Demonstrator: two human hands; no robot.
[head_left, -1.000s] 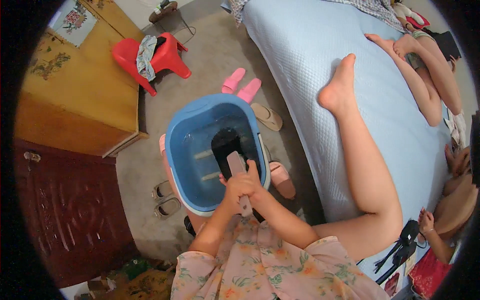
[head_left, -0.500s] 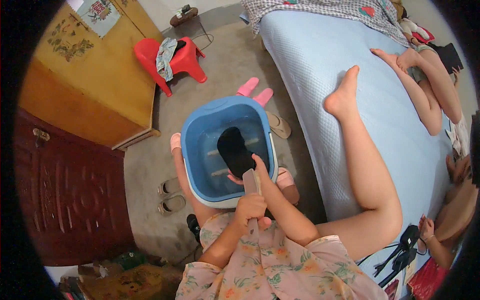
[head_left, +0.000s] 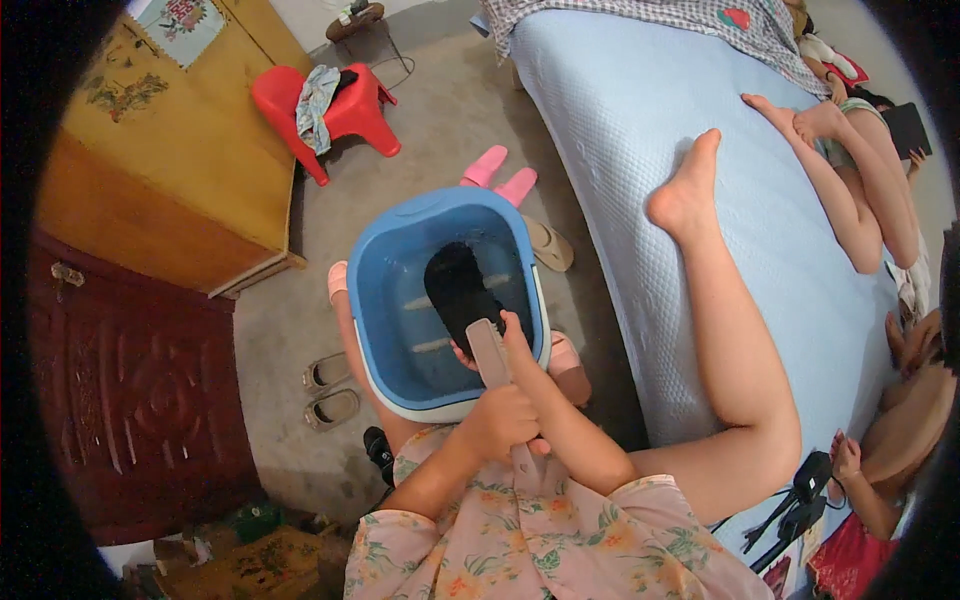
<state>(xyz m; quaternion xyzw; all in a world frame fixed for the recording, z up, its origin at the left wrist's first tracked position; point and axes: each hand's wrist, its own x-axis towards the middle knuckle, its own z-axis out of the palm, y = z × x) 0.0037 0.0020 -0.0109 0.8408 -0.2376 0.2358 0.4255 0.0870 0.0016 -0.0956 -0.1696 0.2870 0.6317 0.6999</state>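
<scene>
A blue tub (head_left: 376, 275) with a white outer base stands between my legs, with water in it. My right hand (head_left: 517, 345) reaches into the tub, its fingers closed around the near end of a black shoe-shaped item (head_left: 456, 285). That item is tilted over the water with its rounded end pointing away from me. My left hand (head_left: 503, 420) is wrapped round the handle of a long pale pinkish-grey brush (head_left: 487, 350). The brush head lies over the near end of the black item and beside my right wrist; its bristles are hidden, and I cannot tell whether it touches.
Pink slippers (head_left: 499, 176) and beige shoes (head_left: 330, 392) lie on the floor around the tub. A red stool (head_left: 355, 115) holds cloth. On the right is a bed (head_left: 610, 110) with another person's legs (head_left: 850, 190) on it. A yellow cabinet (head_left: 190, 160) stands left.
The view has shifted slightly, so the tub sits a little further left. My left hand has moved slightly right, tilting the brush, whose head is a bit further forward. Both grips are unchanged.
</scene>
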